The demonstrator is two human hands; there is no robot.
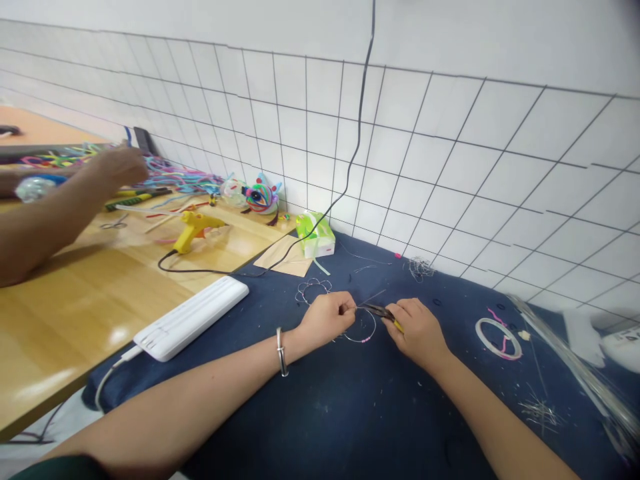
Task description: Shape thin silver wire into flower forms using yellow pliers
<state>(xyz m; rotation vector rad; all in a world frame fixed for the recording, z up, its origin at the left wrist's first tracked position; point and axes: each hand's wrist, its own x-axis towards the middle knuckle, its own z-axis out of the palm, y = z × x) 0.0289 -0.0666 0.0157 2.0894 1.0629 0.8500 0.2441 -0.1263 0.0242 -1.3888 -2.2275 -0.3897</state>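
Note:
Over the dark blue cloth, my left hand (331,315) pinches a thin metal wire (369,297) between thumb and fingers. A wire loop (374,327) with a few pink beads (367,340) hangs just below the pinch. My right hand (416,328) is closed round pliers (381,311) with dark jaws and yellow grips. The jaws point left and reach to the wire beside my left fingertips; whether they grip it is too small to tell. Behind my left hand lies a flower-shaped wire piece (313,289), partly covered by that hand.
On the left are a white power strip (193,317), a yellow glue gun (195,229) and another person's hand (125,165) near coloured pipe cleaners. A tissue pack (316,235) stands by the wall. A wire tangle (421,267), a white ring roll (499,338) and wire bundle (583,373) lie right.

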